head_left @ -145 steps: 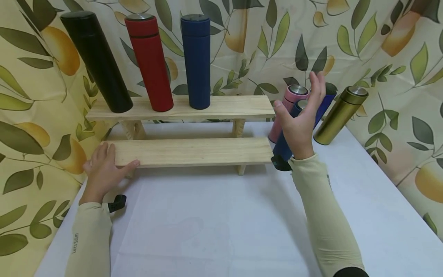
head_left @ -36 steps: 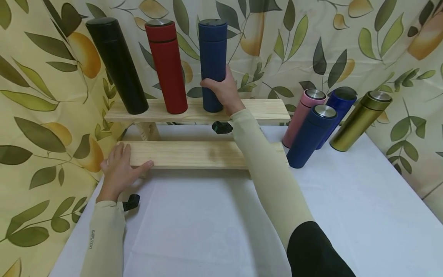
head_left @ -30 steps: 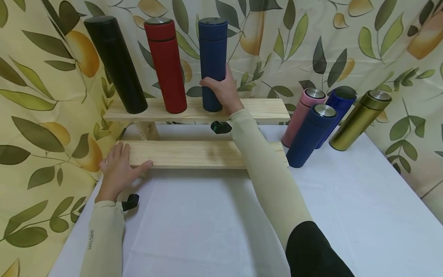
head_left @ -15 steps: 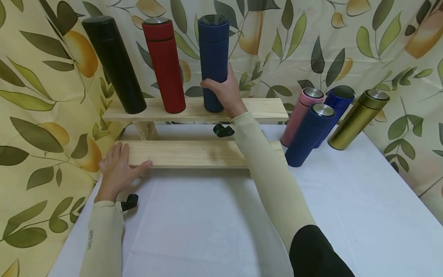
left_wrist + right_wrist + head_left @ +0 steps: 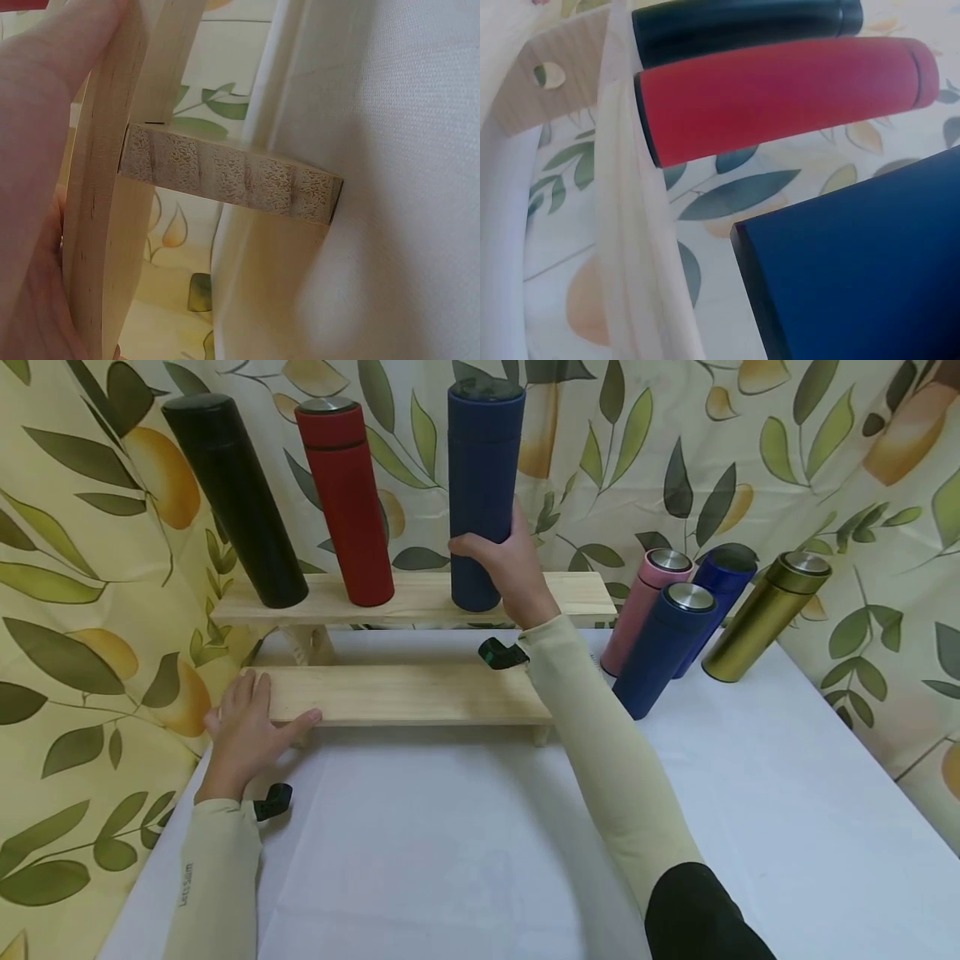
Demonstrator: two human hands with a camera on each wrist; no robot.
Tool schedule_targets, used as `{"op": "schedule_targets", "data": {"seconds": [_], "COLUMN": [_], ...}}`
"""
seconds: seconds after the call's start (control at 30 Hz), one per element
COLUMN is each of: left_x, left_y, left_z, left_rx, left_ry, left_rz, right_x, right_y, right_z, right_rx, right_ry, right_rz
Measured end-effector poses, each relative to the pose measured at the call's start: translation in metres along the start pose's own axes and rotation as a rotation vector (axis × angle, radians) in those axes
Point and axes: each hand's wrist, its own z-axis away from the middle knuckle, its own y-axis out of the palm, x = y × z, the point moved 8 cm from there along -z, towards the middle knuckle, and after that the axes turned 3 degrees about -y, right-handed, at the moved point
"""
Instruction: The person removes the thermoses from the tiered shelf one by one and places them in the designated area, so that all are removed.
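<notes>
Head: bottle [image 5: 483,464] in right hand [image 5: 519,572]

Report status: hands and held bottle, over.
Right hand grips blue bottle, base off the upper shelf. Left hand rests on left end of lower shelf. Red bottle stands apart; nothing visibly blocking.

On your left sleeve [image 5: 219,881], in the head view, you can read dark lettering [image 5: 186,885]: "Lets Slim", small and slightly blurred, so you cannot tell whether an apostrophe stands in the first word. The two words run lengthwise along the pale fabric of your forearm, close to its outer edge, with "Lets" lower in the view and "Slim" above it. It is the one text you can make out there
</notes>
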Motion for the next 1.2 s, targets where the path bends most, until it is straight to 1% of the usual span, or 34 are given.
{"op": "schedule_targets", "data": {"seconds": [0.23,0.43,0.53,0.73,0.93,1.2], "left_x": [0.001,0.001,0.001,0.002,0.001,0.000], "left_y": [0.000,0.002,0.002,0.002,0.001,0.002], "left_z": [0.001,0.002,0.003,0.003,0.001,0.001], "left_rx": [0.007,0.017,0.015,0.013,0.005,0.002], "left_ry": [-0.012,-0.019,-0.016,-0.012,-0.006,-0.002], "left_rz": [0.004,0.017,0.015,0.006,0.005,0.004], "right_x": [0.004,0.004,0.006,0.009,0.015,0.010], "right_y": [-0.016,-0.033,-0.041,-0.055,-0.068,-0.089], "right_z": [0.014,0.030,0.038,0.055,0.070,0.092], "right_rx": [-0.024,-0.057,-0.063,-0.083,-0.089,-0.091], "right_ry": [-0.018,-0.001,-0.021,0.008,0.006,0.030], "right_rz": [-0.031,-0.042,-0.038,-0.042,-0.045,-0.050]}}
